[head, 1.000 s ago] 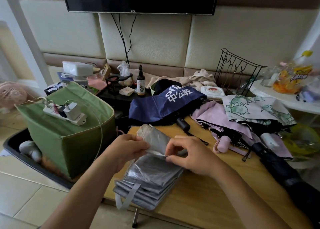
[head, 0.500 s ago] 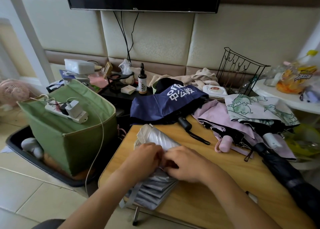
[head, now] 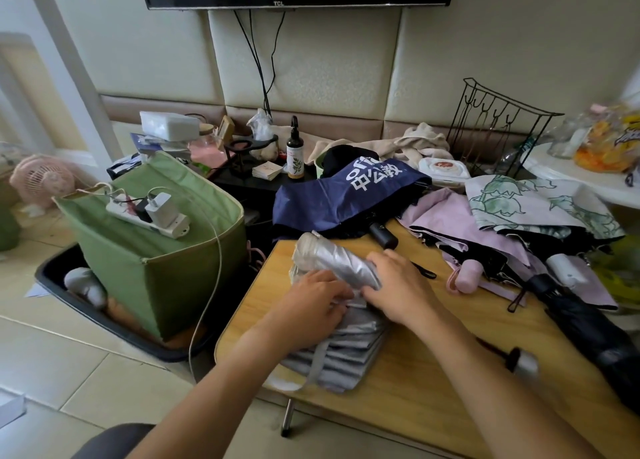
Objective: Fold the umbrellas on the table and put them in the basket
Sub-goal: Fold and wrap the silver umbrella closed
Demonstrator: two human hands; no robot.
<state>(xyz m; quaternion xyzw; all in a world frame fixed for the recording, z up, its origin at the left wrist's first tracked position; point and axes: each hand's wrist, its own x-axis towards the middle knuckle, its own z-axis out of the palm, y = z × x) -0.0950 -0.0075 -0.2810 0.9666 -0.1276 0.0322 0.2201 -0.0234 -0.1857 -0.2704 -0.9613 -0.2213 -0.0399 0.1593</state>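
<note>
A second ago I had one silver panel lifted between my fingers; now I have laid it down and both hands have come down onto the silver umbrella (head: 337,271), so the pleats are gathered and I judge the wrapping can begin. That umbrella lies on the near left part of the wooden table (head: 408,389), its rolled upper half pointing away from me and its flattened pleats fanned toward the table's front edge, a strap trailing off them. My left hand (head: 317,304) is curled over the middle of the canopy, fingers bent and pinching the cloth at the fold. My right hand (head: 398,285) presses on the same fold from the other side, fingers curled round the rolled part; the fingertips of the two hands nearly meet. The green basket (head: 156,278) stands off the table's left edge, on the floor, with a power strip (head: 147,214) lying across its rim, which I may have to clear. At the table's far side wait the navy umbrella (head: 346,195), the pink umbrella (head: 464,230) and the leaf-print umbrella (head: 533,204), with a black umbrella (head: 588,323) along the right edge, all unfolded or loose.
</note>
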